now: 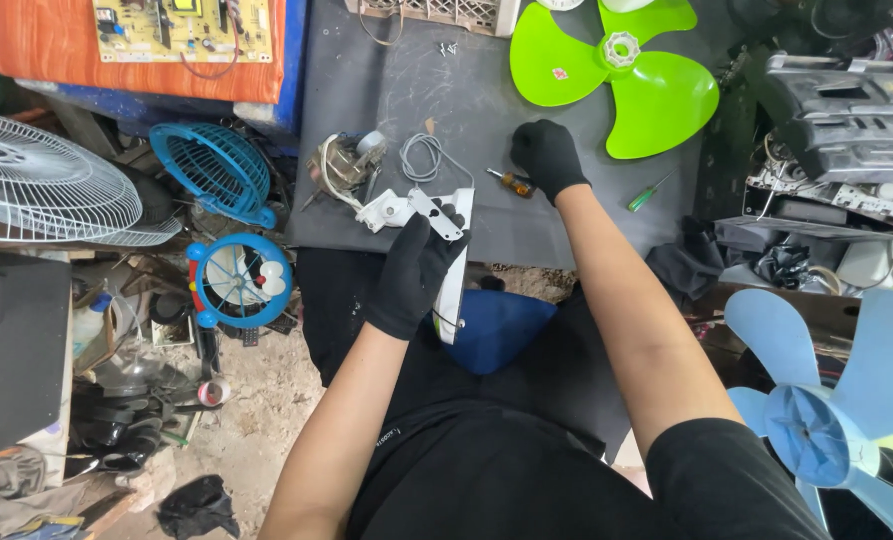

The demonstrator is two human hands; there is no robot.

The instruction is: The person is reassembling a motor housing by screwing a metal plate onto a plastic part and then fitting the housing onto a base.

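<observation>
Both gloved hands grip: left hand (413, 275) clasps white fan housing (453, 262), right hand (545, 155) pinches orange-handled screwdriver (512, 182).

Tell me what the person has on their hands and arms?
Both the left hand and the right hand wear plain black gloves that end at the wrists. The forearms are bare, and short black sleeves cover the upper arms.
</observation>
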